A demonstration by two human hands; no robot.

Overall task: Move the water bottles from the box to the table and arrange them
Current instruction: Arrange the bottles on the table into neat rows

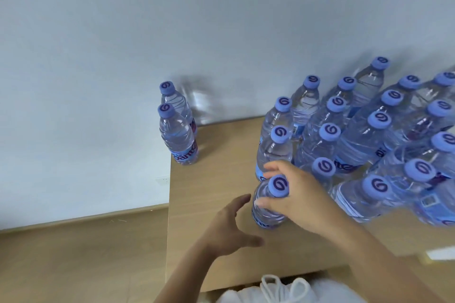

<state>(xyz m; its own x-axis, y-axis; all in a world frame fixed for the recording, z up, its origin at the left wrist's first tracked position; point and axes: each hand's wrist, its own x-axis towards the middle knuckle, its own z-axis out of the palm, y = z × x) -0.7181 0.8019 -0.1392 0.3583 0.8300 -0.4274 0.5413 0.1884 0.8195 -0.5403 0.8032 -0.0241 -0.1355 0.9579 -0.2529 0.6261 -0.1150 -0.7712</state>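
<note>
My right hand (296, 195) grips the shoulder of a clear water bottle with a blue cap (267, 206), which stands upright on the light wooden table (221, 155) at the front left of the group. My left hand (229, 226) hovers just left of that bottle, fingers spread, touching nothing. Several identical bottles (357, 130) stand packed in rows across the right half of the table. Two more bottles (178, 130) stand apart at the table's far left corner. A strip of the cardboard box's edge (327, 272) shows at the bottom, its inside hidden.
A pale wall runs behind the table. The wooden floor (73, 253) lies to the left, below the table's left edge (170, 204). White clothing with a drawstring (283, 288) fills the bottom centre. A white object (440, 253) lies at the right edge.
</note>
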